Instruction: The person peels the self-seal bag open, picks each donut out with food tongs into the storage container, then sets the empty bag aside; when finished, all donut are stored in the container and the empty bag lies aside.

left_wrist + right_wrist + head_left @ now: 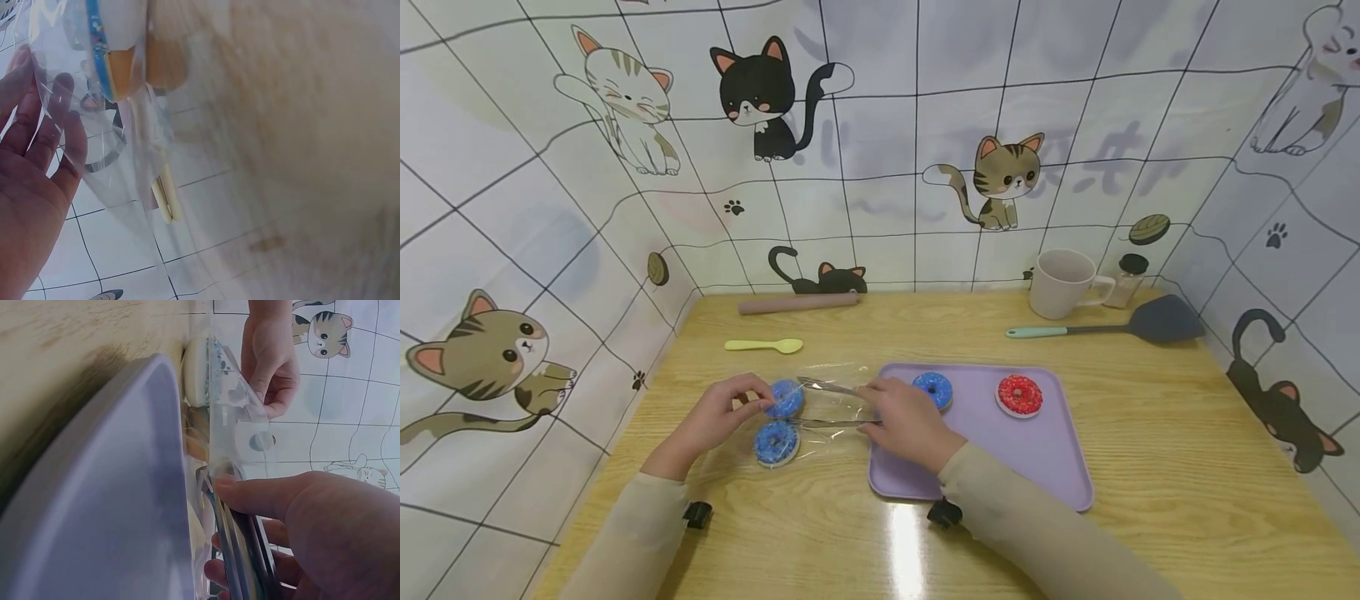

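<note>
- The left hand [718,414] pinched the clear bag [820,408] just left of the purple tray [1045,454].
- The right hand [906,421] gripped metal tongs [831,404], their long axis pointing left into the bag towards two blue donuts [781,421].
- No readable writing showed.

The head view looks forward and down over the counter [1150,433]; each wrist view sits close, low beside its hand, rolled sideways. All three share the clear bag [827,408] — the right wrist view also sees the tray [112,506].
</note>
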Available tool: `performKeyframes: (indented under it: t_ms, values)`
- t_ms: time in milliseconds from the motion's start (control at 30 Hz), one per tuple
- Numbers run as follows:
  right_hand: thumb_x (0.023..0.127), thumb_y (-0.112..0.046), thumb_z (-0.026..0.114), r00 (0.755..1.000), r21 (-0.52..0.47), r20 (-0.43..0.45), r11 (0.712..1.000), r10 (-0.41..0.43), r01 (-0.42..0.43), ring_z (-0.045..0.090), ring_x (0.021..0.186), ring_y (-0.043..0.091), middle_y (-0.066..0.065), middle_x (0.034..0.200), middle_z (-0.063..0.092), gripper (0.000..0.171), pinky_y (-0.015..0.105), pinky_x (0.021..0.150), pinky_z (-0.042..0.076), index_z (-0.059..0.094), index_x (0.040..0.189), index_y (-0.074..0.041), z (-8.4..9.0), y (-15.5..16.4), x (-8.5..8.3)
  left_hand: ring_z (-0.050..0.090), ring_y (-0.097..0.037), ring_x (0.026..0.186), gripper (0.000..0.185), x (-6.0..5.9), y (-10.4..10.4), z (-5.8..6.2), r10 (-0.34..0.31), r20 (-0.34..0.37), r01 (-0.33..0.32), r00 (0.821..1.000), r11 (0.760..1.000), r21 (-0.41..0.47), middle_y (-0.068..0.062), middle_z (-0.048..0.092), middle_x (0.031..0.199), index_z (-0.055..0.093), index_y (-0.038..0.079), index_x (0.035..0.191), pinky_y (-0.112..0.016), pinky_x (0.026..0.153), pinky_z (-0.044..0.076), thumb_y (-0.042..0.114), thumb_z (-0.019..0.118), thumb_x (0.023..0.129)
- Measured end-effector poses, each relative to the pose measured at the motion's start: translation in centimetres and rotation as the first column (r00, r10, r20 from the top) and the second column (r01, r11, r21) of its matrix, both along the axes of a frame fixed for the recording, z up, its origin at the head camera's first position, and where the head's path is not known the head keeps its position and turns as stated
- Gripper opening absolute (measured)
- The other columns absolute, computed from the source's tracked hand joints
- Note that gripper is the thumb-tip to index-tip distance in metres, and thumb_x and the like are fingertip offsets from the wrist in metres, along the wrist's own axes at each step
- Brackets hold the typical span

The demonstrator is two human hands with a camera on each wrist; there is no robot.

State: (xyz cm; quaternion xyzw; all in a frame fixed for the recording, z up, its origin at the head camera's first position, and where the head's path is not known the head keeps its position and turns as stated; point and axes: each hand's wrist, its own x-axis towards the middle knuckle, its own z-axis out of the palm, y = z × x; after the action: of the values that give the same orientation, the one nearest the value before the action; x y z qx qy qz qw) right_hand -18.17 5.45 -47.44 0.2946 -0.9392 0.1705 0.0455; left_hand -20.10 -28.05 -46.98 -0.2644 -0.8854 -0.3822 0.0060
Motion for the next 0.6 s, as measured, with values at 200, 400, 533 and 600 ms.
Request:
performKeyframes:
  t_ms: [200,400,533,600]
  values:
    - [0.091,-0.038,0.080,1.000,-0.003,0.016,1.000,-0.004,0.004,0.066,0.118,0.021,0.003,0.134,0.068,0.058,0.041,0.093,0.057,0.063,0.142,-0.019,0.13,-0.38,-0.14,0.065,-0.018,0.089,0.007,0.03,0.03,0.14,0.004,0.002,-0.003,1.000,1.000,-0.006,0.006,0.072,0.099,0.073,0.013,0.102,-0.031,0.078,0.053,0.011,0.068,0.099]
    - [0.091,-0.038,0.080,0.999,-0.014,0.033,1.000,0.002,-0.002,0.066,0.120,0.021,0.003,0.135,0.068,0.058,0.039,0.096,0.057,0.063,0.143,-0.019,-0.33,-0.69,-0.42,0.065,-0.021,0.088,0.007,0.00,-0.04,0.13,0.004,0.011,-0.004,1.000,1.000,-0.001,0.006,0.072,0.099,0.073,0.013,0.102,-0.032,0.078,0.053,0.010,0.068,0.100]
    - [0.092,-0.038,0.079,0.999,-0.011,0.035,1.000,-0.001,0.001,0.066,0.122,0.022,0.003,0.137,0.067,0.055,0.040,0.097,0.057,0.063,0.142,-0.020,-0.57,-0.79,-0.45,0.066,-0.021,0.087,0.007,-0.09,-0.22,-0.15,-0.001,-0.002,0.001,1.000,1.000,0.010,0.004,0.072,0.098,0.073,0.013,0.102,-0.030,0.077,0.053,0.009,0.068,0.099]
    - [0.092,-0.038,0.078,0.999,-0.009,0.034,1.000,-0.001,0.001,0.066,0.122,0.021,0.003,0.136,0.068,0.054,0.039,0.097,0.057,0.064,0.141,-0.020,-0.58,-0.80,-0.42,0.066,-0.021,0.086,0.008,-0.10,-0.30,-0.29,-0.001,-0.009,0.001,1.000,1.000,0.014,0.004,0.073,0.099,0.073,0.013,0.101,-0.030,0.077,0.053,0.009,0.068,0.099]
